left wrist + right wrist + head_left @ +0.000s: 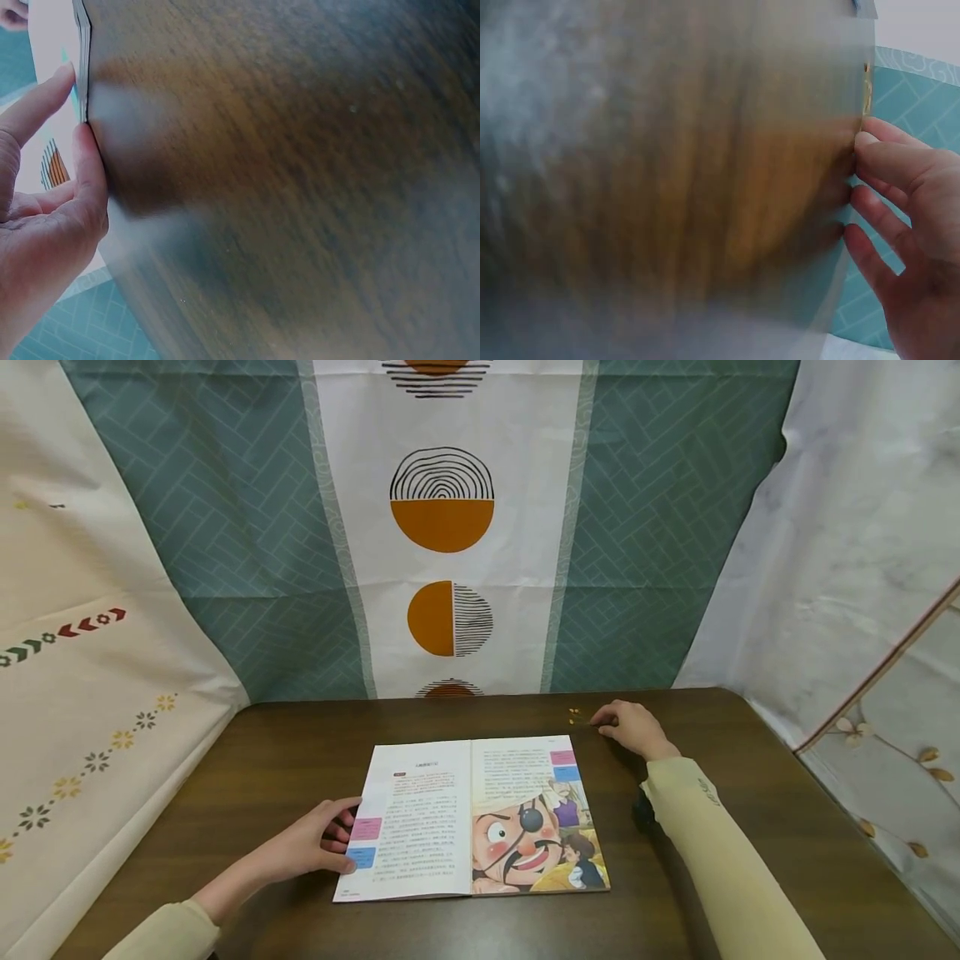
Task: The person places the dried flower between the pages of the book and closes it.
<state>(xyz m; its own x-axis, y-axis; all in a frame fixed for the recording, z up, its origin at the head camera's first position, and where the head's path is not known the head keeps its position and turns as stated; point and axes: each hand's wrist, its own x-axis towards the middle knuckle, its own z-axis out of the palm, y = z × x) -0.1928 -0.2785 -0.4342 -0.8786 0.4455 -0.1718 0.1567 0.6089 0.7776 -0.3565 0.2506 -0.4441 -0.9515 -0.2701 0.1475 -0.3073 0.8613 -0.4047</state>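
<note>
The open book [471, 817] lies flat in the lower centre of the head view, on the dark wooden counter [787, 827], w/ the cartoon pirate face on its right page. The left hand [311, 843] rests at the book's left edge, lower left of the frame; its fingers [347, 814] are loosely curled & touch the page margin near the pink & blue tabs, and in the left wrist view the thumb and one finger sit against the stack of page edges [82, 60]. The right hand [633, 727] is at the upper right of the book, apart from it, fingers bent together & their tips close to some small yellow bits [574, 716] on the counter; if they already pinch one, I cannot tell, as the wrist view is blurred. To do this step well, I think the left hand should press the page down flat so the book does not slide, while the right fingers take the small bits one by one w/ a light pinch, not sweep them. The counter is brown wood w/ visible grain. Behind it hangs a teal patterned curtain [247, 552] w/ a white middle strip of orange half-circles; pale cloths hang at far left & right.
</note>
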